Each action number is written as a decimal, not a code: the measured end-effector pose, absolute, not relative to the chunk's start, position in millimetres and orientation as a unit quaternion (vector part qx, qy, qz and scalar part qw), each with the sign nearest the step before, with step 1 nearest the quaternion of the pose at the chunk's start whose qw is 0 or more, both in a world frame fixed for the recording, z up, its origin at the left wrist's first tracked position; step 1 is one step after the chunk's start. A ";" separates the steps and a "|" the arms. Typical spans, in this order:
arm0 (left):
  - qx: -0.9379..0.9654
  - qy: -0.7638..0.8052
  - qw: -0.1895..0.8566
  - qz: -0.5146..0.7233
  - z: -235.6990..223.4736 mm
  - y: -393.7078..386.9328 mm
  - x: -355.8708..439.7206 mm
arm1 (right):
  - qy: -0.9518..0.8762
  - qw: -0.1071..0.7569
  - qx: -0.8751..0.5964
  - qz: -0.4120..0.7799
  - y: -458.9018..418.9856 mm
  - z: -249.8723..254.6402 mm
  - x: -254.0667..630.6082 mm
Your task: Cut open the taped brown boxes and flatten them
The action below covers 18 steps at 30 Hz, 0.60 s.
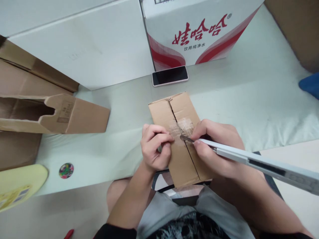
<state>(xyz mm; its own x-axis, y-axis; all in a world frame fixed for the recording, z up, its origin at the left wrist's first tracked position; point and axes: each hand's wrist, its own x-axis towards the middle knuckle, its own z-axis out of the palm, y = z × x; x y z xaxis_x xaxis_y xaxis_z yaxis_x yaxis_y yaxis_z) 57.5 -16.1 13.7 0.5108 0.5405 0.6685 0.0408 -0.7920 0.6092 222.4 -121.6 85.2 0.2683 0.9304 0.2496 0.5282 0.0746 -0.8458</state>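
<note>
A small brown cardboard box [179,165] lies at the front edge of the covered table, its flap seam running lengthwise. Worn clear tape [185,124] crosses the seam near the middle. My left hand [156,146] is closed at the box's left edge, curled fingertips against the top beside the tape. In my right hand [218,144], closed over the box's right side, is a long white-handled knife [231,153]. Its short dark blade points left and touches the seam at the tape, or hovers just over it; I cannot tell which. Part of the handle is hidden by the fingers.
Beyond the box lies a phone [170,76], in front of a white and red carton [199,36]. A large white box [87,49] stands beside it. An open brown carton [87,116], a round patterned disc [66,170] and a yellow object [25,182] are at left.
</note>
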 end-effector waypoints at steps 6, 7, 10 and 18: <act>0.826 0.179 0.276 0.458 12.5 -16.2 56.7 | -0.564 0.449 -0.649 0.242 -121.9 91.5 225.5; 0.825 0.179 0.278 0.459 12.1 -16.2 56.7 | -0.565 0.448 -0.649 0.243 -122.5 91.0 225.6; 0.820 0.183 0.284 0.463 11.0 -16.9 57.3 | -0.566 0.445 -0.649 0.245 -123.9 88.5 225.1; 0.816 0.189 0.288 0.464 11.0 -17.8 58.6 | -0.569 0.450 -0.640 0.253 -122.8 86.5 224.8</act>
<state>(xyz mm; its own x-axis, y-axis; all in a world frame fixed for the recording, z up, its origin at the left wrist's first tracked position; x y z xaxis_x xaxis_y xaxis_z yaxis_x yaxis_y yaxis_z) 58.6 -17.8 11.0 0.4980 0.5760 0.6483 0.0422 -0.7628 0.6453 224.8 -122.8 86.5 0.2235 0.9563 0.1884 0.5001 0.0534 -0.8643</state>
